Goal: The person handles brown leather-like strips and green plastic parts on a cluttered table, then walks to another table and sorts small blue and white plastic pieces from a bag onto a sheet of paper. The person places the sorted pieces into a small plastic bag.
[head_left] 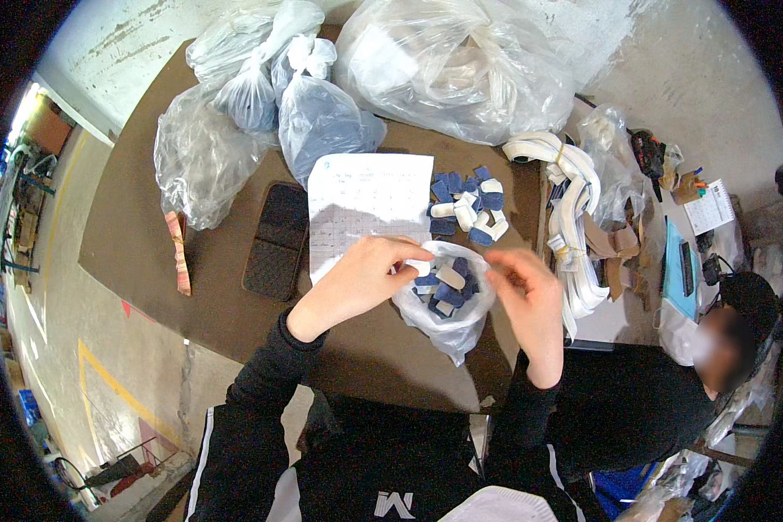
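Observation:
A small clear plastic bag (457,335) stands with its mouth up near the table's front, partly filled with small blue and white rounded pieces (451,277). My left hand (361,280) is at the bag's left rim, thumb and fingers closed on a small white piece (420,268). At the opposite rim is my right hand (528,300), its fingers curled and its fingertips against the plastic; they are slightly blurred. Just beyond the bag lies a loose pile of similar blue and white pieces (468,209). A handwritten paper sheet (370,187) lies left of that pile.
A dark phone case (276,244) and a patterned strip (178,252) lie to the left. Filled plastic bags (461,78) crowd the brown table's (139,226) far side. White banded strips (578,226) lie to the right, where another person (635,418) sits close by.

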The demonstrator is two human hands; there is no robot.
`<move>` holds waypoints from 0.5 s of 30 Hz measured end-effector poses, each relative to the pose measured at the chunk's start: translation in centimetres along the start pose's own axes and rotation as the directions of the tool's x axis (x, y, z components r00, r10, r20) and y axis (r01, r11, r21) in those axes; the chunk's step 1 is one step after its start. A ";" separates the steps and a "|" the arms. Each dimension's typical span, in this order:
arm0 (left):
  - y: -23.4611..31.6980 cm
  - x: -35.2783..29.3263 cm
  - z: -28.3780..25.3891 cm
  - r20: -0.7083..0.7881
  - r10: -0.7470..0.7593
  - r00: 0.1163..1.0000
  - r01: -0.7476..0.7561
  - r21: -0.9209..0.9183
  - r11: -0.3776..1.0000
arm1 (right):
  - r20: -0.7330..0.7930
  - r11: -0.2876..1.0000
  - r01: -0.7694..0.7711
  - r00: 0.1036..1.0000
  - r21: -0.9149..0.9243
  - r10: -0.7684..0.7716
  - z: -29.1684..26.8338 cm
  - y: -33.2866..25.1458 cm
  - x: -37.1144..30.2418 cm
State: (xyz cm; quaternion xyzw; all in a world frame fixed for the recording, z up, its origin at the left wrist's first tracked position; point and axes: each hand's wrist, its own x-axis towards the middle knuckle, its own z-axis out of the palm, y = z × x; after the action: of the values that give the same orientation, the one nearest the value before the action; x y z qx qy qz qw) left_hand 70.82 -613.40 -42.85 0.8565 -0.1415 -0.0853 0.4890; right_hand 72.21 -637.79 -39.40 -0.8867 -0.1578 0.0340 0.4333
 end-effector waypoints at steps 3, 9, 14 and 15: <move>0.8 0.0 -0.2 0.019 0.110 0.994 -0.108 -0.094 0.990 | -0.144 0.989 0.075 0.985 -0.131 -0.094 0.1 1.0 3.1; 2.2 -0.2 -0.3 0.024 0.167 0.986 -0.162 -0.123 0.979 | -0.105 0.904 0.163 0.970 -0.394 -0.221 4.8 6.0 8.4; 2.6 -0.4 -1.3 -0.001 0.099 0.995 -0.095 -0.268 0.959 | -0.102 0.988 0.129 0.985 -0.088 -0.138 4.5 5.9 8.4; 2.3 -0.4 -1.1 -0.040 0.115 0.993 -0.122 -0.253 0.960 | -0.141 0.990 0.131 0.981 -0.043 -0.136 4.0 5.6 8.2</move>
State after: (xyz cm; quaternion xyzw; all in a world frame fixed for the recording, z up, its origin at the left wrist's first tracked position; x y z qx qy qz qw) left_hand 70.38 -613.47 -40.34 0.7774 -0.1742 -0.0627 0.6012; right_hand 80.56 -635.45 -45.68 -0.8815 -0.1860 -0.0617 0.4297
